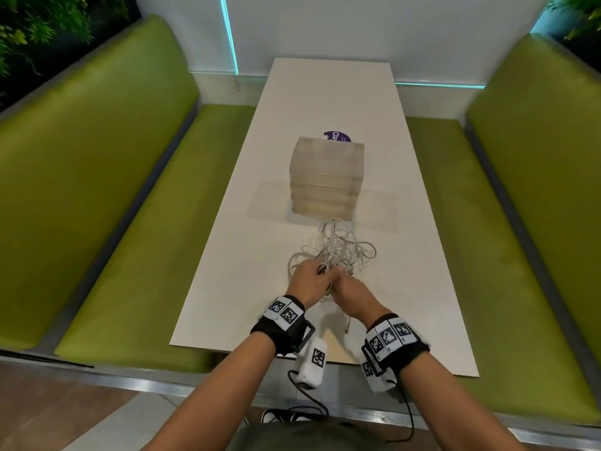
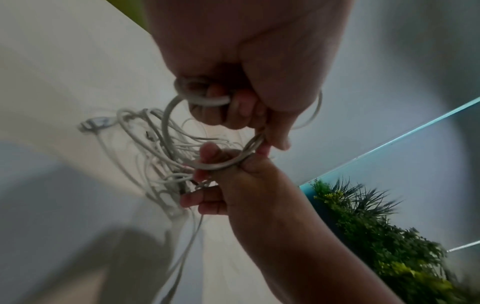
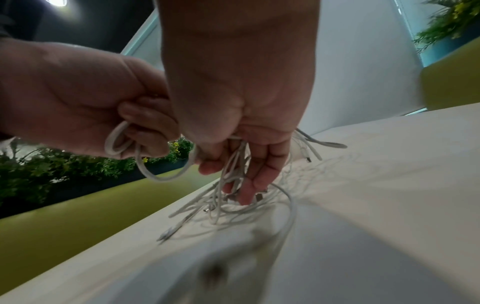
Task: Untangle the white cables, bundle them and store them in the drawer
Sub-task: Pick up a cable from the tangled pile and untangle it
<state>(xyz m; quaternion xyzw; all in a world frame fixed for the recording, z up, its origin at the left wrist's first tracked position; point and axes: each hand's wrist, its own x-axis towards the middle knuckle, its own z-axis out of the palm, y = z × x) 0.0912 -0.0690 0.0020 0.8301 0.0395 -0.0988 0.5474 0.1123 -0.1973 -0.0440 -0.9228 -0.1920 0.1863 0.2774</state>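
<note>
A tangle of white cables (image 1: pixel 338 249) lies on the white table (image 1: pixel 227 262), just in front of a translucent drawer unit (image 1: pixel 325 180). Both hands meet at the near side of the tangle. My left hand (image 1: pixel 309 278) has its fingers curled round a loop of white cable (image 2: pixel 205 98). My right hand (image 1: pixel 348 288) grips a bunch of strands (image 3: pixel 233 164) between curled fingers, and a loop (image 3: pixel 155 174) runs between the two hands. Cable ends with metal plugs (image 3: pixel 259 197) hang down to the table. The drawers look closed.
A purple round label (image 1: pixel 336 137) peeks out behind the drawer unit. Green padded benches (image 1: pixel 113 222) flank the table on both sides. A white wall with a lit blue strip (image 1: pixel 231 34) stands at the far end. Black leads hang from my wrist cameras.
</note>
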